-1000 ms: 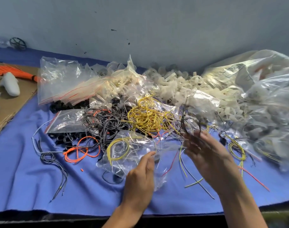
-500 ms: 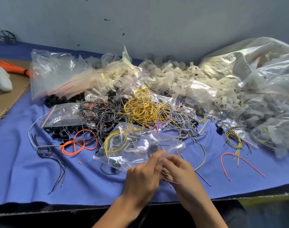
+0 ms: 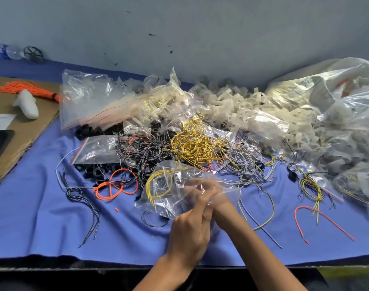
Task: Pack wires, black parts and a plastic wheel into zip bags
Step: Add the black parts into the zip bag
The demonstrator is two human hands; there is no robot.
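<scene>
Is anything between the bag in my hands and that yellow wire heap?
Nothing visible. The zip bag, in the left hand with the right hand at its mouth, lies before the yellow wire heap.

The right hand (image 3: 216, 201) has drawn back from the wire pile (image 3: 192, 145); its fingers (image 3: 197, 184) are now inside the zip bag (image 3: 168, 198).

Tally, head view:
- 2 hands were counted: left hand (image 3: 189, 234), right hand (image 3: 218, 201).
- 1 zip bag (image 3: 171, 204) was counted at the hands, with 1 yellow wire loop (image 3: 149, 185) seen inside.
- 1 yellow wire heap (image 3: 192, 145), 1 orange wire coil (image 3: 108, 195), 1 tied orange bundle (image 3: 28, 89) and 1 loose red wire (image 3: 301, 207) were recorded.
- 1 black wheel (image 3: 33, 53), 1 bottle (image 3: 7, 51) and 1 cardboard sheet (image 3: 32, 127) were logged.
- White plastic pieces (image 3: 242, 106) and grey-black wires (image 3: 141, 152) could not be counted singly.
</scene>
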